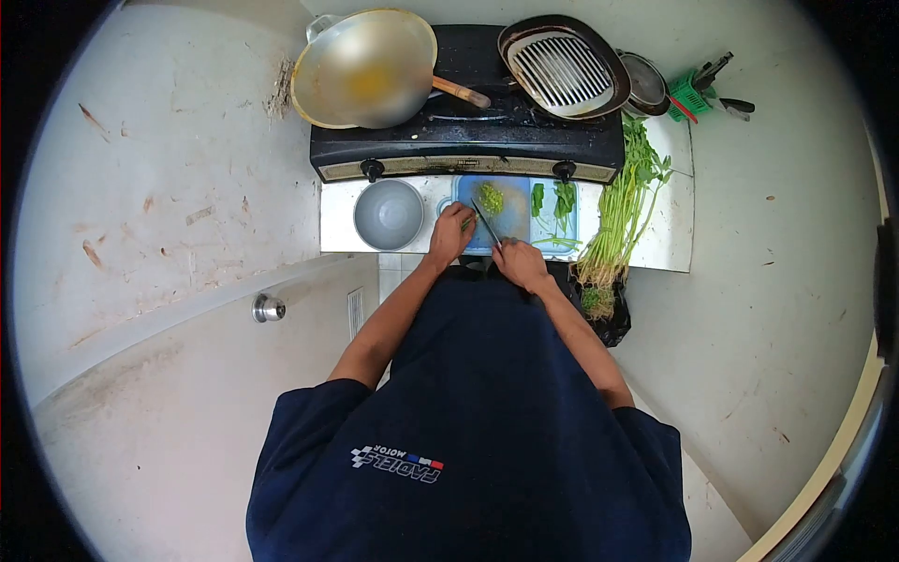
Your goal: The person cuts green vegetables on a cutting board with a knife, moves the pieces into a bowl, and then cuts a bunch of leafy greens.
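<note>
My right hand [521, 262] is closed round the handle of a knife [485, 221], whose blade points up and to the left over a blue cutting board [513, 223]. At the board's left edge my left hand [452, 232] is closed, fingers curled on a small piece of green stalk [467, 224] beside the blade. A small heap of chopped greens [490, 196] lies just beyond the knife tip. Cut leaves [564, 199] and stems rest on a clear, blue-edged section to the right. A grey bowl [389, 215] stands left of my left hand.
Behind the board is a black gas stove [468, 140] bearing a large wok [361, 70] and a square grill pan [562, 67]. Long leafy stalks with roots [613, 220] lie at the right, over a black plastic bag [613, 330]. A green basket [688, 94] holds utensils.
</note>
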`<state>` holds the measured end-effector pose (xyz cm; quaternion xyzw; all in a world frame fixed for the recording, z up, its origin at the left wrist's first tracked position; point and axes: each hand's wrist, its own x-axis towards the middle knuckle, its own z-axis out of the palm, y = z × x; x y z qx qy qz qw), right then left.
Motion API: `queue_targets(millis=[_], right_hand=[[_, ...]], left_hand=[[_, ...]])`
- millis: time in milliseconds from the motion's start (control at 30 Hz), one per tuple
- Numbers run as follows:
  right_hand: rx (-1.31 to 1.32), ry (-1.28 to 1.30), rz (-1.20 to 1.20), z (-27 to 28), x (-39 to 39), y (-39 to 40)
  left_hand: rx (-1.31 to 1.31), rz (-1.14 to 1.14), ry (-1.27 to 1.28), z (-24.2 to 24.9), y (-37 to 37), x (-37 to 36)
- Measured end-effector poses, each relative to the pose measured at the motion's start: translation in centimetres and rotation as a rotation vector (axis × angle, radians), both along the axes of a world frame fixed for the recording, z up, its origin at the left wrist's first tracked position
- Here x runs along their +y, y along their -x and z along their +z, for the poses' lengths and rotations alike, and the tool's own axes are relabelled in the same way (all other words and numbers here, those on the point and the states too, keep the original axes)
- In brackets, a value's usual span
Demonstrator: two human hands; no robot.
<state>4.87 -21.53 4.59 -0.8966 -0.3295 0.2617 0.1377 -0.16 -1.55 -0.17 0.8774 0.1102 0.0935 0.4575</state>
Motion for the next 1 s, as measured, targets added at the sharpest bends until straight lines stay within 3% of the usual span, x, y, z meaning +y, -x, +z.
queue_targets(millis=[233,433,1000], right_hand=[[0.015,0.027,0.027,-0.6,0.2,0.1],[-0.138,-0.14,0.037,-2.5,1.8,-0.5],[-0.141,-0.137,0.038,-3.9,0.5,0.2]], left_hand=[[-0.026,-0.018,-0.025,0.5,0.0,0.0],[-0.044,-0.018,-0.062,0.2,-0.1,0.0],[0.001,-0.001,0.014,-0.5,0.2,0.1]])
